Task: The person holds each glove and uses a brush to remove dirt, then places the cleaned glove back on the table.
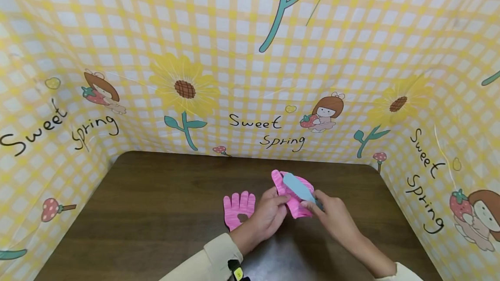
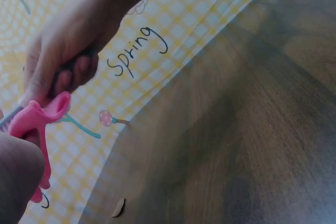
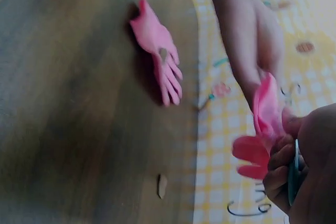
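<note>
My left hand (image 1: 269, 214) grips a pink knit glove (image 1: 295, 208) above the table, thumb on its near side. A light-blue brush (image 1: 297, 187) lies across the glove, its broad head over the pink fabric. My right hand (image 1: 333, 214) holds the brush by its handle, fingers curled round it, as the left wrist view also shows. The held glove's open cuff (image 2: 58, 107) faces up in that view. A second pink glove (image 1: 233, 209) lies flat on the table left of my left hand, with a brown patch (image 1: 243, 217) on it; my left forearm hides part of it.
The dark wooden table (image 1: 156, 211) is enclosed by a yellow checked cloth (image 1: 250, 86) at the back and both sides. A small brown flake (image 3: 161, 186) lies on the tabletop in the right wrist view.
</note>
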Demonstrator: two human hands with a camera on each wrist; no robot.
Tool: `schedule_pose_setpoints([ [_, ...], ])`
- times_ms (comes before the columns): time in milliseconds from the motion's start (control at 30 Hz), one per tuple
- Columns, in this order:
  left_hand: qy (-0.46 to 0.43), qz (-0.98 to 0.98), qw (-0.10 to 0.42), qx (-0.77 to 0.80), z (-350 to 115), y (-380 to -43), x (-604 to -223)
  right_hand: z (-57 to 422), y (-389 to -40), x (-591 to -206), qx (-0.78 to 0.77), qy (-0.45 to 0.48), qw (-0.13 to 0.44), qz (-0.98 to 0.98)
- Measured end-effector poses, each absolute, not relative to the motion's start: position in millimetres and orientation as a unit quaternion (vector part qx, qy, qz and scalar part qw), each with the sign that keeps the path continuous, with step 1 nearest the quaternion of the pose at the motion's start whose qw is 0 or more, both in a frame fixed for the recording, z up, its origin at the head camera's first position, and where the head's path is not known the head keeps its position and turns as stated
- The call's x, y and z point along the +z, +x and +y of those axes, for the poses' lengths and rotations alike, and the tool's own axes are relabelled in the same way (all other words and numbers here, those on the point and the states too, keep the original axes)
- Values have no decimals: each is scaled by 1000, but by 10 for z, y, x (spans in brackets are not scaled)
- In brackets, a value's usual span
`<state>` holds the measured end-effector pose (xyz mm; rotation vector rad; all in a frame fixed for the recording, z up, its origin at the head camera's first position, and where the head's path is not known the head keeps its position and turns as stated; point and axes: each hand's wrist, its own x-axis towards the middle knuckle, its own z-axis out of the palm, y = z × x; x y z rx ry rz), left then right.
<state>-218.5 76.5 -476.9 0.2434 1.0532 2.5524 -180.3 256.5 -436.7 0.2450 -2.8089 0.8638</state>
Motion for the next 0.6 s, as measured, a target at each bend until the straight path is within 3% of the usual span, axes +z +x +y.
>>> schedule_pose_setpoints([
  [300,99,365,206,902,779,-2157,-4763,2610,-1808,-4391,250,83,132,-956],
  [600,108,361,215,901,745,-2157,-4754,2675,-1869,-4392,296,53,114,-947],
])
